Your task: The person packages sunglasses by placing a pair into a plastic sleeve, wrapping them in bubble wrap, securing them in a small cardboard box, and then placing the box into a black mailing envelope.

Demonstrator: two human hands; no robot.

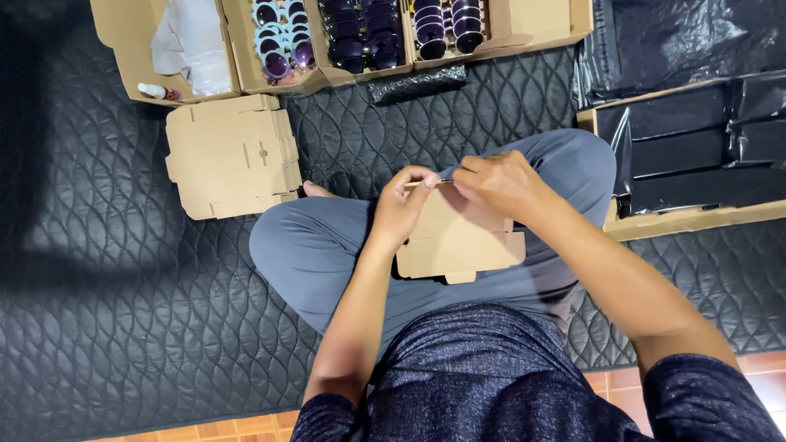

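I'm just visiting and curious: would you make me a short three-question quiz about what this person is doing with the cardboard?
1. True or false: both hands grip the flat cardboard box over the lap.
2. Where does the stack of flat cardboard boxes lie? A) on the quilted mat B) inside a carton C) on the person's knee
3. What fills the open cartons at the top?

Key: 1. True: left hand and right hand pinch its upper edge. 2. A. 3. Rows of sunglasses.
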